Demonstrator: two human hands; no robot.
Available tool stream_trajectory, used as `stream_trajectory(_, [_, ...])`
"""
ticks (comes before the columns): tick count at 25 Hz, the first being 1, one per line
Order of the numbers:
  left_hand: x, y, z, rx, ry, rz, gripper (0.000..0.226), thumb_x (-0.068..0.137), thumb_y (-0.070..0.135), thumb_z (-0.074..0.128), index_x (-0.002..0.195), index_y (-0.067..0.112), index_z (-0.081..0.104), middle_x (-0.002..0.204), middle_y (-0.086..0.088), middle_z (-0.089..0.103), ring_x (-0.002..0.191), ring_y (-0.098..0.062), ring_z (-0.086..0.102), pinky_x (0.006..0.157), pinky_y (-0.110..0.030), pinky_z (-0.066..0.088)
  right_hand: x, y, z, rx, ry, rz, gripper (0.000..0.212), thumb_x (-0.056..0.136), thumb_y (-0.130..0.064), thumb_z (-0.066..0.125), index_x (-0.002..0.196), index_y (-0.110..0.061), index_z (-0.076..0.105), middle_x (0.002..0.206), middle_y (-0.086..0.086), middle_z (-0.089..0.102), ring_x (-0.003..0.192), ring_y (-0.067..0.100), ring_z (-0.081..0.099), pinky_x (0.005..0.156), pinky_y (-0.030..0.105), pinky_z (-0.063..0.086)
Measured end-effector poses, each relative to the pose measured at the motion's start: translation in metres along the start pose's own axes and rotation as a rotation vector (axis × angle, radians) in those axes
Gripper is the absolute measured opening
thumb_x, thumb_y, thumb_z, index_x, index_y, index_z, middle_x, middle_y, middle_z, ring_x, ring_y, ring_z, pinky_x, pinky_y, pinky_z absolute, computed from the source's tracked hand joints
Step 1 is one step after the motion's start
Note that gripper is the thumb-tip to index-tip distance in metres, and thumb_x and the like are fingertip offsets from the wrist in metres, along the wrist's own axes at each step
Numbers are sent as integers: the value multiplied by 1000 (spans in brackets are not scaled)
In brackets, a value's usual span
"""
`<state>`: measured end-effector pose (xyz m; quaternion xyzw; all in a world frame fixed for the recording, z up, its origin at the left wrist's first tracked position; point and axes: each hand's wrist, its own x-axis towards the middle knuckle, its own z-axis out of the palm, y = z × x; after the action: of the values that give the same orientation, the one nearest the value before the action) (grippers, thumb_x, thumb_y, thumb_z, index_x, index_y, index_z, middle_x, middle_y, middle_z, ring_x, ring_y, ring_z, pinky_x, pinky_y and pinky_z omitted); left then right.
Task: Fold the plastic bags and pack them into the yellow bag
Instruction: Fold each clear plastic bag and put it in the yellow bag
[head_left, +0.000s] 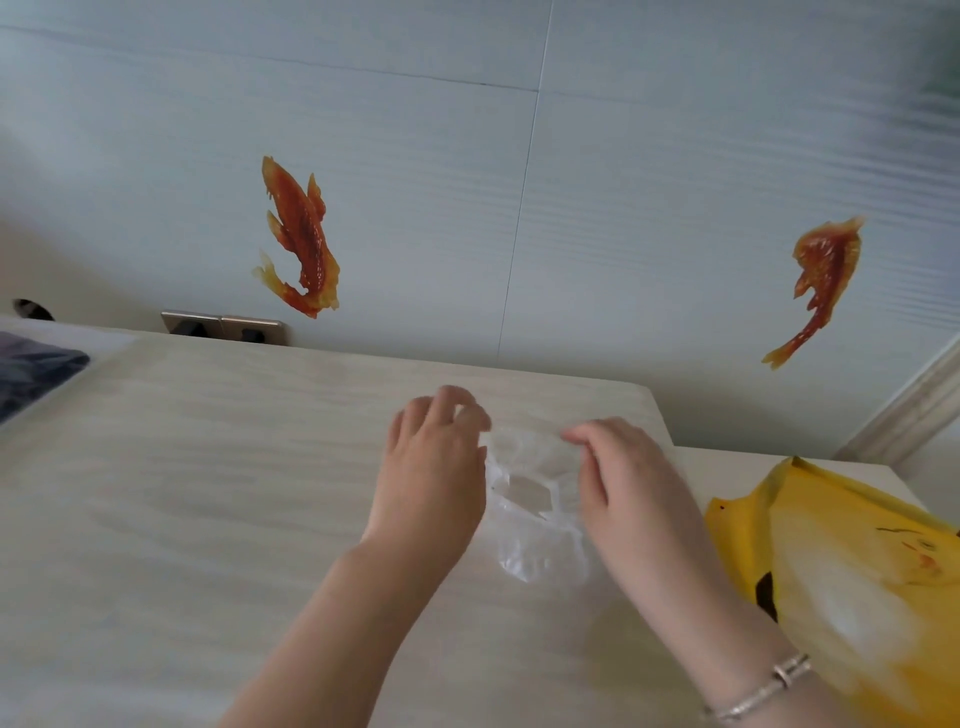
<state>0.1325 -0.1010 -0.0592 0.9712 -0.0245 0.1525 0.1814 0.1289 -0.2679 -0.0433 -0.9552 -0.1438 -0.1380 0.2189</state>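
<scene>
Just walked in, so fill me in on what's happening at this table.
A person is working a clear plastic bag on a pale wooden table. The left hand and the right hand pinch its far edge between curled fingers, with the bag lying crumpled between them, not yet folded flat. A yellow bag lies to the right, apart from the hands. The frame is blurred.
</scene>
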Motion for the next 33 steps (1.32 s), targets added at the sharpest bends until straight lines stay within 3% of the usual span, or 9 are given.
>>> stream_trajectory(3, [-1,-10,16,12,-227,211,50,101,38,37,149,27,29,159,13,13,148,-10,1,117,-27,-1,-14,1,14,-172,-363,77,59,102,-45,25,151,-13,18,158,3,20,146,15,18,115,27,17])
stream_trajectory(5, [-6,-18,22,57,-374,192,65,99,52,30,154,27,8,161,14,-1,148,-10,-8,118,-31,-5,-18,11,21,-283,-552,96,82,92,-66,14,153,-17,-8,161,-1,-14,147,12,-13,120,37,-3])
stream_trajectory(10, [-16,-28,14,119,-522,113,96,80,79,28,151,31,-14,157,15,-22,143,-16,-28,117,-43,-17,-19,37,15,-311,-621,30,108,67,-89,7,148,-26,-26,152,-12,-34,138,5,-33,115,44,-20])
stream_trajectory(15, [-36,-17,-1,100,-520,-20,105,72,86,22,152,27,-14,159,6,-17,142,-21,-28,115,-45,-17,-28,31,-10,-109,-440,-107,95,76,-82,28,152,-33,-2,156,-21,-15,141,-4,-23,118,34,-14])
stream_trajectory(18, [-48,-8,-15,4,-341,-4,71,95,61,24,154,25,5,161,6,0,148,-16,-10,119,-37,-5,-44,25,-23,-107,-356,-231,66,85,-53,57,143,-36,32,147,-22,22,140,1,10,119,23,5])
stream_trajectory(21, [-53,-7,-21,-101,-280,130,52,101,34,38,151,25,25,159,10,18,146,-8,11,117,-24,8,-56,20,-18,-139,-384,-289,56,87,-35,58,139,-32,39,139,-18,32,134,4,24,111,13,10])
stream_trajectory(25, [-66,-5,-22,-99,-375,136,75,86,57,56,149,25,30,154,13,29,141,-8,24,115,-24,16,-61,20,-9,-80,-341,-230,47,90,-22,54,136,-28,45,139,-16,40,129,5,36,109,16,22])
stream_trajectory(29, [-67,-6,-22,-56,-351,152,77,79,61,63,144,30,36,143,18,37,129,-10,31,107,-25,24,-59,21,-2,36,-194,-115,19,95,-24,51,109,-25,64,113,-14,62,106,3,54,90,18,43])
stream_trajectory(33, [-52,-3,-13,-72,-177,65,29,93,39,52,119,29,60,118,13,59,110,-16,45,91,-25,31,-47,25,2,273,-105,99,19,93,-27,48,80,-19,58,77,-3,64,65,9,56,60,32,44])
